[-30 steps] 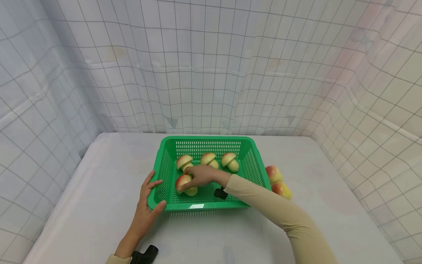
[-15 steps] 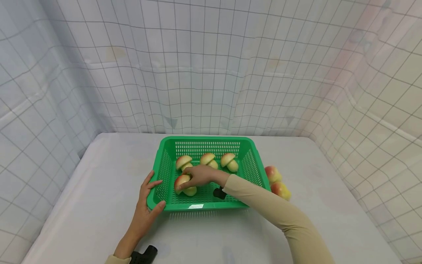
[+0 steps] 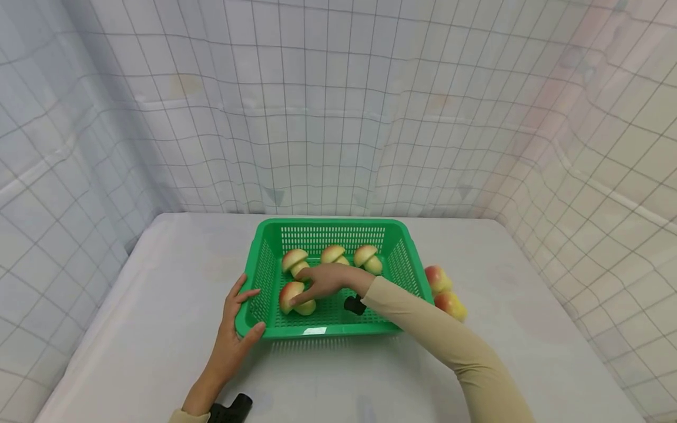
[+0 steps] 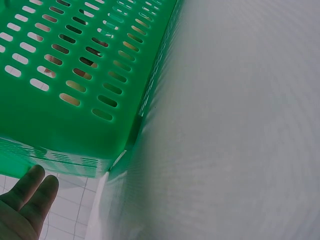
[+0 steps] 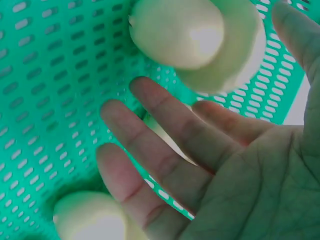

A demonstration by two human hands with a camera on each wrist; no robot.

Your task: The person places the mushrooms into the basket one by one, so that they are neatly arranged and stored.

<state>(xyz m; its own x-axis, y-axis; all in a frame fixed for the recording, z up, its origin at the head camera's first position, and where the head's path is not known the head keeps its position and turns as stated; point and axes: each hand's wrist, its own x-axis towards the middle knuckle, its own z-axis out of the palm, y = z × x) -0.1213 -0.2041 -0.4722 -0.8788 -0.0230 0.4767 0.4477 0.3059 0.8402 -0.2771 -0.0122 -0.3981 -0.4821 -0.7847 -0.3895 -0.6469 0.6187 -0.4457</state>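
Green plastic makes up the slotted basket (image 3: 365,330), set on a white-covered table (image 3: 106,329) before a grid-patterned curtain (image 3: 338,135). On its rim at six o'clock sits a pale patch (image 3: 315,331); whether it is a label or glare, I cannot tell.

Reading the basket as a dial from the head view, four mushroom-shaped pieces lie inside: the near mushroom (image 3: 289,295) at eight, others at ten (image 3: 294,258), twelve (image 3: 332,254) and two (image 3: 365,255). Outside, close to the wall between three and four o'clock, are two red-and-yellow pieces (image 3: 438,277).

The right hand (image 3: 328,279) reaches in from four o'clock, its thumb over the near mushroom's cap and its forefinger by the ten-o'clock stem. From above, its back hides the palm; the right wrist view shows that palm, with fingers extended and spread, thumb well apart, gripping nothing, and rounded pale stem ends around it.

At the basket's eight-o'clock corner, the left hand (image 3: 231,335) touches the rim, fingers spread along one side and thumb on the other. The left wrist view alone shows the outer wall up close, with two fairly straight fingers at its seven o'clock.
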